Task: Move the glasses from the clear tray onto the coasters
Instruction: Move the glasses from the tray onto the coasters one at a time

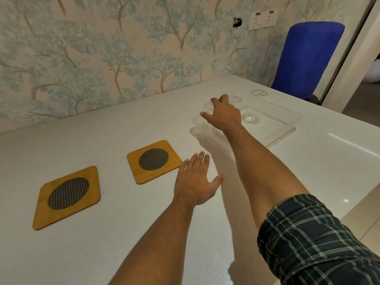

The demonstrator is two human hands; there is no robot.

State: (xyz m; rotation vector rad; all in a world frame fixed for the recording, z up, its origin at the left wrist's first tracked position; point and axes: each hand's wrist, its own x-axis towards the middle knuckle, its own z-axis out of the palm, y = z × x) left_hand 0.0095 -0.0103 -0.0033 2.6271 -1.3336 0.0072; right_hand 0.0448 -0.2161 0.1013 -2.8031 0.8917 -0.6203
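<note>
A clear tray (287, 128) lies on the white table to the right. Clear glasses stand in it, hard to make out; I see one rim at the far side (259, 92), a second (236, 98) just past my fingers, and part of a third rim (207, 105) between my thumb and fingers. My right hand (224, 114) is stretched over the tray's left end, fingers apart around that third glass; I cannot tell if it touches. My left hand (195, 179) lies flat on the table, holding nothing, beside the nearer-right wooden coaster (170, 161). A second coaster (68, 194) lies further left. Both are bare.
A wall with tree-pattern wallpaper runs along the table's far edge. A blue chair (308, 58) stands behind the far right corner. The table's right edge (349, 140) drops off to a tiled floor.
</note>
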